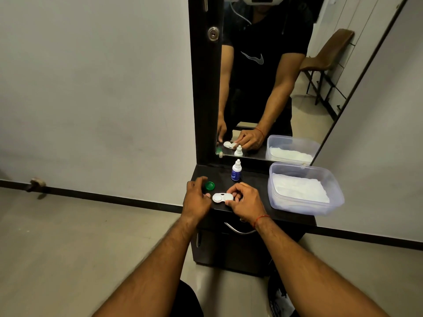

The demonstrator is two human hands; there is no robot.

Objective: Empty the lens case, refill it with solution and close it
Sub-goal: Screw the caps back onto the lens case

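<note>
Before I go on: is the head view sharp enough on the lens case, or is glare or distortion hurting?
Head view: dim, even light, no glare on the white lens case, sharp against the dark shelf. Head view: wide-angle bending slants the right edge of the mirror. Head view: the label on the solution bottle is too small to read.

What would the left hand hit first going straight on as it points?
Most likely the green cap, lying right before the fingertips of the left hand; whether they already touch is unclear.
</note>
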